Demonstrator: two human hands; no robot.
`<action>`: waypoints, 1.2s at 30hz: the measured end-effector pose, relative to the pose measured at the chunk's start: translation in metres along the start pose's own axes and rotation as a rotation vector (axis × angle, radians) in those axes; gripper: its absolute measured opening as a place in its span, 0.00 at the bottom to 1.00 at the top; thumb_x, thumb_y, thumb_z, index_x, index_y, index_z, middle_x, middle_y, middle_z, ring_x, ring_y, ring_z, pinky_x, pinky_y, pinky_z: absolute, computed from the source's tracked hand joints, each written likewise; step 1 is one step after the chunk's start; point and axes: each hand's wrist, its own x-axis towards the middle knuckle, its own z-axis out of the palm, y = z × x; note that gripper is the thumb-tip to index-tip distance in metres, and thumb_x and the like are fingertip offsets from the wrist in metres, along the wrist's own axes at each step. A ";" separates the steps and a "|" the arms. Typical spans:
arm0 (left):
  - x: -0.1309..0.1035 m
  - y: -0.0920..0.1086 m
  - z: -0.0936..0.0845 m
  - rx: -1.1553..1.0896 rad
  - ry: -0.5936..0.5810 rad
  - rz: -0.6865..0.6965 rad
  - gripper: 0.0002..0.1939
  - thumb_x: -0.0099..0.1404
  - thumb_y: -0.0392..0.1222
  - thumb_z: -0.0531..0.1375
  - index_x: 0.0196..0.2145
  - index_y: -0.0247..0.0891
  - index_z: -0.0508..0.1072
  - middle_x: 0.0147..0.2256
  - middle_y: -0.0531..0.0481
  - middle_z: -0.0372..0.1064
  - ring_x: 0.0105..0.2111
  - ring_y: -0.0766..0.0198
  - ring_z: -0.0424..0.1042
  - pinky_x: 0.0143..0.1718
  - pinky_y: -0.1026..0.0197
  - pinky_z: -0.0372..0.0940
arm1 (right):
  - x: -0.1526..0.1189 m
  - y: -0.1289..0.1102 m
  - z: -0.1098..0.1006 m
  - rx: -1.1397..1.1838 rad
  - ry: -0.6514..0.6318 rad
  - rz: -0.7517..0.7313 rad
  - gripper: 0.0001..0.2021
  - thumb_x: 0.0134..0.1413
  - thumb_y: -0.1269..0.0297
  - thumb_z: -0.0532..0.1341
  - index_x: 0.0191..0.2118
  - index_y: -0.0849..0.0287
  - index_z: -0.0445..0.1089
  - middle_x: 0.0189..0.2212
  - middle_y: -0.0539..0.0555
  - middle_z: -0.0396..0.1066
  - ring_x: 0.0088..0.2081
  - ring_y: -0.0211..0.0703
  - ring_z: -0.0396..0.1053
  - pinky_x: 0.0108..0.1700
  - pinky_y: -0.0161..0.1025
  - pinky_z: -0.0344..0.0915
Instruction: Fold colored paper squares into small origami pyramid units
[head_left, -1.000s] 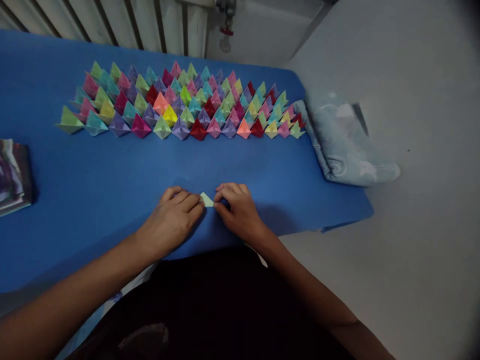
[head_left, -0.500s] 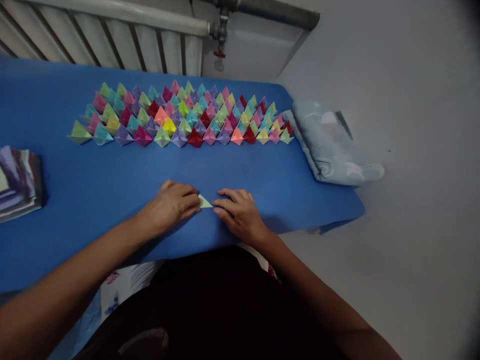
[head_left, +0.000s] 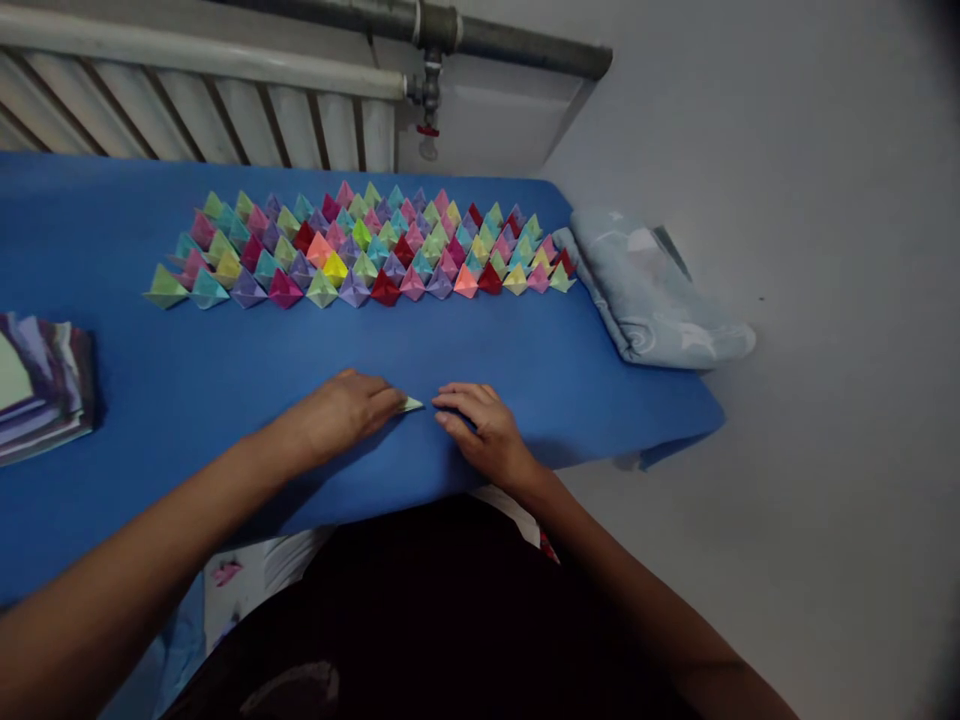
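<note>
A small pale green piece of folded paper (head_left: 412,405) pokes out from under the fingers of my left hand (head_left: 349,408), close to the table's front edge. That hand is closed on the paper, hiding most of it. Just to the right, my right hand (head_left: 484,425) is held with its fingers apart and nothing in them, a small gap away from the paper's tip. Beyond both hands stand several rows of folded paper boats (head_left: 354,288) in pink, green, blue, purple, red and yellow.
A stack of paper sheets (head_left: 52,400) lies at the left on the blue-covered table (head_left: 247,370). At the right end, against the wall, is a folded grey-blue cloth (head_left: 652,290). Behind the table are a radiator (head_left: 225,120) and a pipe with a red-handled valve (head_left: 429,130).
My left hand now covers more of the green paper, leaving only a narrow tip. My right hand has drawn slightly away from it to the right. The camera view has shifted a little.
</note>
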 end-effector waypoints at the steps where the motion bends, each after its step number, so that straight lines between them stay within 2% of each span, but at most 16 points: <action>1: -0.001 0.005 0.002 0.040 0.021 -0.038 0.14 0.72 0.40 0.50 0.45 0.38 0.74 0.33 0.47 0.74 0.32 0.60 0.73 0.37 0.58 0.63 | 0.001 -0.001 -0.001 0.009 0.001 0.004 0.11 0.63 0.65 0.59 0.45 0.55 0.77 0.46 0.57 0.77 0.50 0.47 0.72 0.54 0.49 0.65; 4: 0.000 0.015 0.003 0.076 0.085 -0.140 0.13 0.71 0.37 0.49 0.42 0.35 0.73 0.30 0.46 0.72 0.28 0.59 0.70 0.33 0.58 0.61 | 0.007 -0.007 -0.001 0.079 0.046 0.058 0.10 0.62 0.67 0.58 0.43 0.55 0.76 0.43 0.56 0.77 0.48 0.45 0.73 0.53 0.47 0.66; 7: 0.011 0.015 -0.005 -0.059 0.185 -0.304 0.10 0.68 0.37 0.52 0.35 0.37 0.73 0.28 0.49 0.71 0.27 0.61 0.69 0.30 0.61 0.59 | 0.025 -0.019 0.004 0.184 0.088 0.150 0.08 0.61 0.65 0.59 0.42 0.57 0.75 0.39 0.54 0.76 0.39 0.41 0.73 0.44 0.40 0.69; 11: 0.033 0.009 -0.022 -0.299 0.358 -0.487 0.07 0.63 0.40 0.55 0.33 0.39 0.73 0.28 0.52 0.72 0.28 0.62 0.71 0.31 0.62 0.59 | 0.069 -0.033 0.012 0.217 0.112 0.209 0.09 0.60 0.58 0.61 0.41 0.56 0.71 0.31 0.49 0.72 0.30 0.38 0.69 0.34 0.35 0.65; 14: 0.047 0.001 -0.029 -0.443 0.508 -0.549 0.08 0.61 0.43 0.57 0.35 0.41 0.75 0.30 0.51 0.75 0.29 0.60 0.72 0.32 0.61 0.60 | 0.103 -0.035 0.011 0.138 0.095 0.198 0.08 0.60 0.61 0.60 0.43 0.56 0.69 0.29 0.47 0.71 0.28 0.37 0.67 0.31 0.34 0.63; 18: 0.055 -0.010 -0.025 -0.628 0.672 -0.629 0.09 0.59 0.46 0.60 0.36 0.42 0.77 0.29 0.52 0.76 0.28 0.60 0.72 0.31 0.60 0.60 | 0.132 -0.030 0.008 0.045 0.029 0.135 0.08 0.58 0.68 0.57 0.43 0.54 0.68 0.25 0.45 0.69 0.25 0.37 0.67 0.28 0.33 0.60; 21: 0.057 -0.017 -0.017 -0.868 0.756 -0.687 0.10 0.56 0.48 0.62 0.34 0.42 0.76 0.29 0.52 0.75 0.29 0.61 0.72 0.32 0.60 0.63 | 0.140 -0.021 0.017 0.160 -0.026 0.166 0.09 0.56 0.69 0.57 0.43 0.52 0.68 0.21 0.42 0.67 0.23 0.37 0.67 0.27 0.32 0.60; 24: 0.058 -0.022 -0.009 -0.994 0.763 -0.724 0.12 0.54 0.49 0.62 0.33 0.41 0.75 0.28 0.53 0.74 0.29 0.62 0.72 0.32 0.61 0.65 | 0.140 -0.011 0.032 0.322 -0.038 0.215 0.09 0.56 0.71 0.56 0.42 0.52 0.68 0.20 0.41 0.66 0.23 0.36 0.69 0.29 0.32 0.64; 28: 0.059 -0.028 -0.004 -1.191 0.742 -0.785 0.12 0.50 0.46 0.66 0.33 0.40 0.75 0.28 0.53 0.75 0.28 0.64 0.73 0.33 0.60 0.67 | 0.136 -0.001 0.042 0.409 -0.037 0.191 0.10 0.59 0.70 0.56 0.42 0.53 0.71 0.24 0.44 0.69 0.27 0.36 0.71 0.32 0.33 0.67; 33: 0.055 -0.035 -0.010 -1.510 0.710 -0.902 0.13 0.45 0.40 0.69 0.32 0.39 0.77 0.27 0.54 0.76 0.27 0.66 0.74 0.35 0.60 0.70 | 0.133 0.003 0.038 0.399 -0.008 0.043 0.12 0.62 0.70 0.55 0.45 0.55 0.75 0.34 0.50 0.74 0.34 0.37 0.74 0.41 0.35 0.71; 36: 0.052 -0.039 -0.017 -1.669 0.672 -0.954 0.16 0.43 0.41 0.71 0.32 0.36 0.77 0.27 0.52 0.77 0.29 0.63 0.77 0.38 0.58 0.72 | 0.131 0.005 0.035 0.330 -0.005 -0.072 0.15 0.63 0.71 0.53 0.48 0.58 0.75 0.39 0.55 0.74 0.41 0.39 0.74 0.46 0.37 0.71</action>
